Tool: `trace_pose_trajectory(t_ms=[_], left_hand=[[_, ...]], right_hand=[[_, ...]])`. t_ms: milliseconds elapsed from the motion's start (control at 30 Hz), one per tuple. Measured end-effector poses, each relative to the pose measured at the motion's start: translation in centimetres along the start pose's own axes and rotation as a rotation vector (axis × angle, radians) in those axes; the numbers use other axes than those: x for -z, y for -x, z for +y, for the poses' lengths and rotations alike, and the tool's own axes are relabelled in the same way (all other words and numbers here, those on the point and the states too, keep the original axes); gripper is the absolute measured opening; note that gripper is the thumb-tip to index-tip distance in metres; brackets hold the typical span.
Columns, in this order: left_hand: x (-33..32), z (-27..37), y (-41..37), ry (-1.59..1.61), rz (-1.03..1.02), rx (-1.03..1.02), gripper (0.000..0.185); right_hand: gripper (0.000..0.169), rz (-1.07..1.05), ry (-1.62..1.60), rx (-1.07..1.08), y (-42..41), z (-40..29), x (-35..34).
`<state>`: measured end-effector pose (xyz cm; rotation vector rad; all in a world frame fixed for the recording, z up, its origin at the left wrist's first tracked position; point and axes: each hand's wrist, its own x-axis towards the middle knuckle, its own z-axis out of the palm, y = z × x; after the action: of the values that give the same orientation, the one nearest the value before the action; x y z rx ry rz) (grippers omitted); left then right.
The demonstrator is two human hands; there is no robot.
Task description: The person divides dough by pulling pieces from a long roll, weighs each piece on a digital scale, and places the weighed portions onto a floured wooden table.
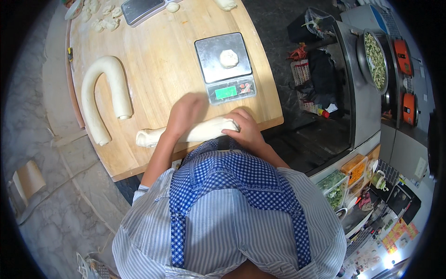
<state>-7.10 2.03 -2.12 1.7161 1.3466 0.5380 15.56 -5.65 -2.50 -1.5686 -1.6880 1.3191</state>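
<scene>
A thick dough roll [205, 130] lies along the near edge of the wooden board, close to my apron. My right hand [245, 127] is wrapped around its right end, fingers behind and thumb in front. Above the roll's middle is my left hand [188, 113], curled and blurred; whether anything is in its fingers is hidden. Just beyond both hands stands a digital kitchen scale [224, 57] with its green display lit. One small round dough piece [229, 59] rests on the scale's plate. To the left, a second dough roll [104, 69] lies bent in a U shape.
A second scale [143, 10] sits at the board's far side, with a dough ball [172, 7] beside it and several dough pieces [106, 23] to its left. A yellow-handled screwdriver [71, 57] lies by the left edge. Rightward, a metal bowl [374, 61] of chopped filling stands on a counter.
</scene>
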Motion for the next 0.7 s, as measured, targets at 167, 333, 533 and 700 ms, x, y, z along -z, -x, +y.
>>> trace_pose_trajectory(t_ms=[167,333,533,700], left_hand=[[-1.3,2.7,-8.0,-0.134,0.208,-0.347,0.058],[-3.8,-0.6,-14.8,-0.512,-0.019,-0.724,0.052],[-2.2,-0.7,-15.4,0.421,0.184,-0.126,0.018],[7.9,-9.3,-16.7,1.613,0.704,0.469,0.036]], right_hand=[[0.038,0.139,-0.003,-0.043,0.5,4.5,-0.5],[0.043,0.076,0.076,0.049,0.5,4.5,-0.8],[0.045,0.051,0.064,-0.124,0.9,4.5,-0.5],[0.048,0.007,0.042,-0.131,0.5,5.1,-0.8]])
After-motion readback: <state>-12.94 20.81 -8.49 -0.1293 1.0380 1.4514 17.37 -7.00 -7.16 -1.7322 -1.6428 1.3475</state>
